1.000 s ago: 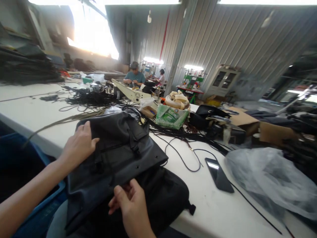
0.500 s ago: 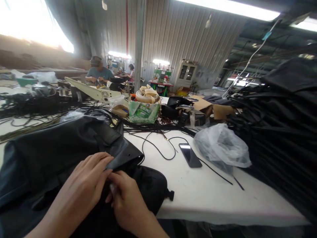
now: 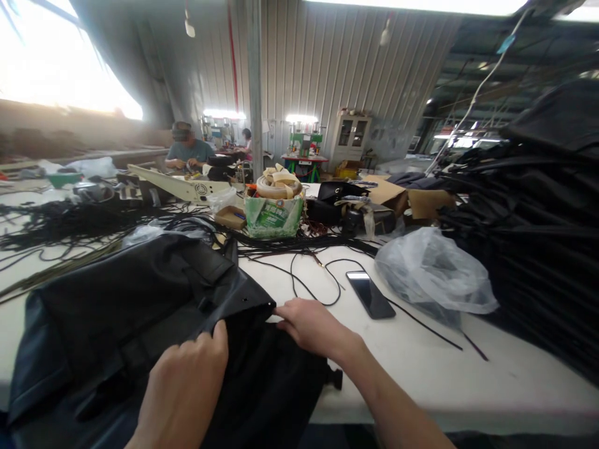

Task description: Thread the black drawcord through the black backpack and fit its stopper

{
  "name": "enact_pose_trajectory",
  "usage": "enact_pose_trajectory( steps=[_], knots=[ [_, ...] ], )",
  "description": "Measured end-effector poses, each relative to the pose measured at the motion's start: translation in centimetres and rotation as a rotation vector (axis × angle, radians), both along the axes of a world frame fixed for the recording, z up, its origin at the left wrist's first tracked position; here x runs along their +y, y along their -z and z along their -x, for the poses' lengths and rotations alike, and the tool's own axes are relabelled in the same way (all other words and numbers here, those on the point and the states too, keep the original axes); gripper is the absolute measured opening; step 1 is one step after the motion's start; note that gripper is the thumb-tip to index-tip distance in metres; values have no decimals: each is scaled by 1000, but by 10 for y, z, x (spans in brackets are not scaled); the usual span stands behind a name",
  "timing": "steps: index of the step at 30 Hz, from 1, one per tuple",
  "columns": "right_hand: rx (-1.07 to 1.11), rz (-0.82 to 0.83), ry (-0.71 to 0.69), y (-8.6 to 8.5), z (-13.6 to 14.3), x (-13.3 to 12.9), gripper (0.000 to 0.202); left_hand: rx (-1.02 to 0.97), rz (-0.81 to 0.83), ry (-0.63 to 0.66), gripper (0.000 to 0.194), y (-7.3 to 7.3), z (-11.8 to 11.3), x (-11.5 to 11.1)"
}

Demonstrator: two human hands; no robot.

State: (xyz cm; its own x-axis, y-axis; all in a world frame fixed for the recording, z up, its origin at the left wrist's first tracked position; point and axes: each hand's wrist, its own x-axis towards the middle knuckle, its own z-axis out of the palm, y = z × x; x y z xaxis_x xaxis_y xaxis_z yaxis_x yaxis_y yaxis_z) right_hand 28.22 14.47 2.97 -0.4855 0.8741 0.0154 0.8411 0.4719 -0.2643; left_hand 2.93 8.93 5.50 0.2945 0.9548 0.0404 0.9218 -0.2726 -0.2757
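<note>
A large black bag (image 3: 116, 293) lies on the white table in front of me, with a row of small holes near the edge of its opening. My left hand (image 3: 189, 380) is closed on the bag's near edge, fingers curled and thumb on top. At the right corner of that opening, my right hand (image 3: 309, 321) pinches the edge between thumb and fingers. A black buckle (image 3: 335, 378) sticks out from the bag's right side, below my right wrist. The inside of the bag is dark, and the fingertips of my left hand are hidden.
Right of the bag lie a phone (image 3: 370, 294), a thin black cord (image 3: 309, 288) and a clear plastic bag (image 3: 435, 271). Behind stands a green-and-white container (image 3: 274, 215) holding rolled strips. Black material (image 3: 528, 249) is piled high at right. A co-worker (image 3: 189, 149) sits across the tables.
My hands have moved apart. The right hand went from beside the left to the bag's right corner; the left shifted down and closed on the edge. The view turned slightly.
</note>
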Motion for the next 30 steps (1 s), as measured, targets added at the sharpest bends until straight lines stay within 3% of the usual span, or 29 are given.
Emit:
enact_pose_trajectory(
  steps=[4,7,11,15,17,20,23,25,27,30],
  knots=[
    [80,121,-88,-8,-18,6,27,-206,274,-115,35,-14,-22,2],
    [87,120,-11,-14,-32,6,27,-365,287,-132,37,-4,-31,6],
    [93,-195,162,-26,-51,4,26,-497,123,-87,43,31,-35,6],
    [370,-604,186,-49,-53,-5,29,-657,-39,5,52,63,-46,-3],
    [531,-740,162,-61,-43,-14,26,-799,-41,28,56,71,-57,-4],
    [683,-733,59,-73,-22,-30,26,-1046,30,0,57,68,-79,0],
    [661,-647,-105,-70,-6,-45,34,-1287,43,-25,45,60,-97,1],
    [601,-647,-176,-63,-4,-50,38,-1403,11,42,37,57,-101,-5],
    [576,-679,-153,-54,-10,-51,40,-1455,-37,113,35,60,-99,-16],
    [605,-750,22,-40,-26,-46,37,-1454,-107,114,27,76,-81,-32]
  ],
)
